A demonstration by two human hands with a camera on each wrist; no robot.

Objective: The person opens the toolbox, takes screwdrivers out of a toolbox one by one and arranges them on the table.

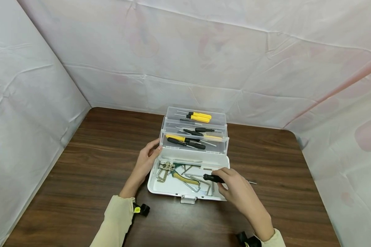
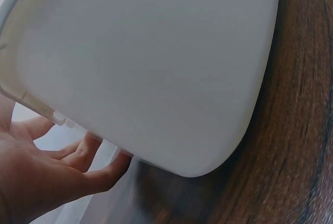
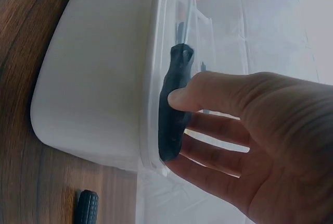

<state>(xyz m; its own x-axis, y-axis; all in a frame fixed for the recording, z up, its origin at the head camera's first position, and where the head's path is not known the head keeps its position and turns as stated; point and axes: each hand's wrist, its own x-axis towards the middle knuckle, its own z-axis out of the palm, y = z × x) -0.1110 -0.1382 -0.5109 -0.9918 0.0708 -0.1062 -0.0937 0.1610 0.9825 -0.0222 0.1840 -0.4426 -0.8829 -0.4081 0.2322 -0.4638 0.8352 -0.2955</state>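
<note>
A white toolbox (image 1: 188,197) stands unfolded on the table, its clear tiered trays (image 1: 225,118) raised at the back. My right hand (image 1: 238,188) holds a black-handled screwdriver (image 3: 174,104) over the box's right side, thumb on the handle, shaft pointing left. At the left side, my left hand (image 1: 145,161) grips the edge of the lowest tray with thumb and fingers; the left wrist view shows the fingers (image 2: 106,177) bent at that edge. Inside the white base lie green-and-yellow pliers (image 1: 185,178), several hex keys (image 1: 162,176) and a brassy metal piece (image 1: 167,166).
Yellow screwdrivers (image 1: 199,117) and black screwdrivers (image 1: 204,130) lie in the clear trays. Right of the box, another screwdriver (image 3: 87,207) rests on the brown wooden table (image 1: 275,161). White patterned cloth (image 1: 185,51) hangs behind and at both sides.
</note>
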